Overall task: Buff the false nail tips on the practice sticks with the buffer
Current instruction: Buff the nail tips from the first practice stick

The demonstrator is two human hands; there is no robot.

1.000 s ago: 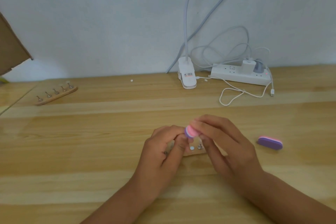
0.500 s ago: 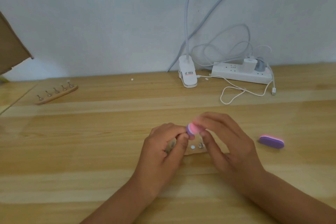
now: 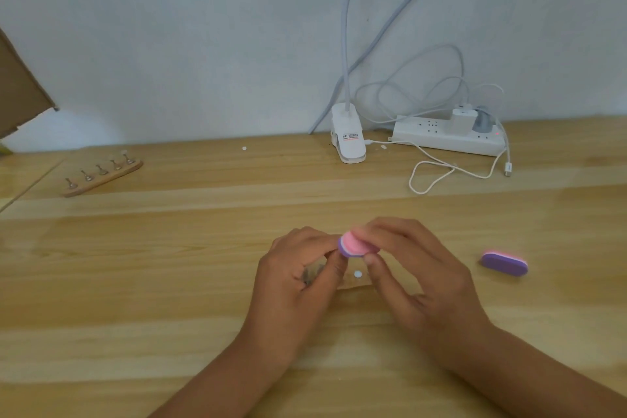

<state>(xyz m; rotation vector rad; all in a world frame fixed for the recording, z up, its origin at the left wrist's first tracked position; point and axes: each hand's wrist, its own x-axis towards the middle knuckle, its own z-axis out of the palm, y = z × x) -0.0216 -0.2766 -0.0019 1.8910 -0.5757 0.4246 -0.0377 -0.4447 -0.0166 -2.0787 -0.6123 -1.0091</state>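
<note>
On my feed both hands meet over the near middle of the wooden table (image 3: 169,282). The right hand (image 3: 417,282) pinches a pink-and-purple buffer (image 3: 354,244) between thumb and fingers, and the fingers lie across its top. The buffer's rounded purple end points left and touches the left hand's fingertips.

The left hand (image 3: 295,285) is curled, with thumb and forefinger drawn together right at that end of the buffer. I cannot tell what they pinch, because whatever sits there is hidden under the buffer and the fingers. I take the grey blur in the gap between its fingers (image 3: 310,276) to be a metal practice stick.

Below the buffer, between the two hands, a small white disc (image 3: 357,274) sits on a wooden holder (image 3: 354,284) that is mostly covered by the hands. A second buffer (image 3: 505,263), purple side towards me, lies flat on the table to the right, well apart from the right hand.

Far left, near the back, a second wooden holder (image 3: 101,176) carries five upright metal sticks. At the back wall stands a white clip lamp base (image 3: 349,139). Just to its right is a white power strip (image 3: 444,137) with a charger (image 3: 459,119) plugged in. A loose white cable (image 3: 451,173) loops in front of it. A cardboard edge (image 3: 20,95) shows at the far left.
</note>
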